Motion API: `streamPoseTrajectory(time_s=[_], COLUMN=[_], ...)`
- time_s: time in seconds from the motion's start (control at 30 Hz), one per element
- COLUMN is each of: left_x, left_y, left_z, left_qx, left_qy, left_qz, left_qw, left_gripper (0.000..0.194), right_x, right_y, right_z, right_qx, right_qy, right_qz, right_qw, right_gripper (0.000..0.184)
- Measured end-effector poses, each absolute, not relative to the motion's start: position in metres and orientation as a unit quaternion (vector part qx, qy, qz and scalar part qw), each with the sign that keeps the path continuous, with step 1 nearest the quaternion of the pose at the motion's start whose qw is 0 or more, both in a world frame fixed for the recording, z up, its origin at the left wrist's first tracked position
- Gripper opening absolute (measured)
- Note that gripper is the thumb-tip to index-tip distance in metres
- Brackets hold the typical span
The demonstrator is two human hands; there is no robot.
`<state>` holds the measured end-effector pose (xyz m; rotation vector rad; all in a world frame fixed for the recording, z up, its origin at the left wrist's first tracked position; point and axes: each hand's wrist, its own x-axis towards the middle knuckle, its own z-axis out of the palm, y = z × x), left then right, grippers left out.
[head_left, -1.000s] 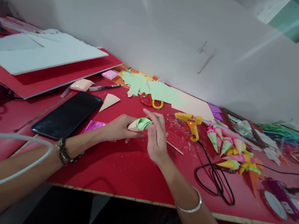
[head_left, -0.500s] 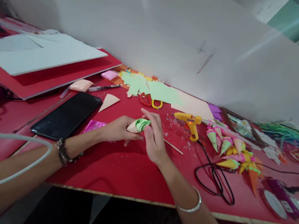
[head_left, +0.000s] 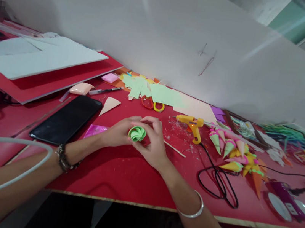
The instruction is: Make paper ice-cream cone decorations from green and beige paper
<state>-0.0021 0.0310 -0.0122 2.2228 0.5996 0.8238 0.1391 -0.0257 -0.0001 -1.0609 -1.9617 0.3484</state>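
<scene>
A peach paper cone with a swirl of green paper [head_left: 137, 134] in its mouth is between my hands, the swirl facing me. My left hand [head_left: 117, 131] is closed around the cone from the left; some of its fingers are hidden behind. With thumb and fingers curled about the rim, my right hand [head_left: 155, 145] grips it from the right. Just beyond my left hand lies a flat peach paper piece [head_left: 109, 105]. A thin wooden stick [head_left: 175, 149] rests on the table right of my right hand.
A black phone [head_left: 66, 119] lies left, near stacked boards [head_left: 51, 55]. Scissors [head_left: 157, 107] and green paper [head_left: 160, 93] are behind my hands. Rightward are a yellow glue gun [head_left: 193, 126] with a looped black cord [head_left: 218, 182] and several finished paper cones [head_left: 230, 146].
The paper cone has turned so its green swirl faces me. My right hand, flatter and spread before, has curled its fingers around the rim.
</scene>
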Motion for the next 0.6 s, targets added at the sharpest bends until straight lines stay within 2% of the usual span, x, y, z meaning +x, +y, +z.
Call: streamPoseTrajectory(time_s=[0.07, 0.23, 0.4, 0.6], left_x=[-0.003, -0.004, 0.002, 0.005], left_y=[0.032, 0.03, 0.022, 0.015], left_z=[-0.014, -0.022, -0.024, -0.024], left_qx=[0.861, 0.865, 0.879, 0.872], left_qy=[0.232, 0.189, 0.205, 0.311], left_qz=[0.318, 0.275, 0.291, 0.266], left_qw=[0.323, 0.373, 0.318, 0.269], left_gripper=[0.014, 0.009, 0.011, 0.009], right_x=[0.139, 0.134, 0.128, 0.125], right_y=[-0.027, -0.03, -0.029, -0.029], right_z=[0.001, 0.002, -0.001, -0.002], right_qx=[-0.424, -0.413, -0.429, -0.458], right_qy=[-0.788, -0.785, -0.761, -0.735], right_qz=[0.135, 0.152, 0.172, 0.161], right_qw=[0.425, 0.437, 0.455, 0.474], right_gripper=[0.034, 0.032, 0.033, 0.025])
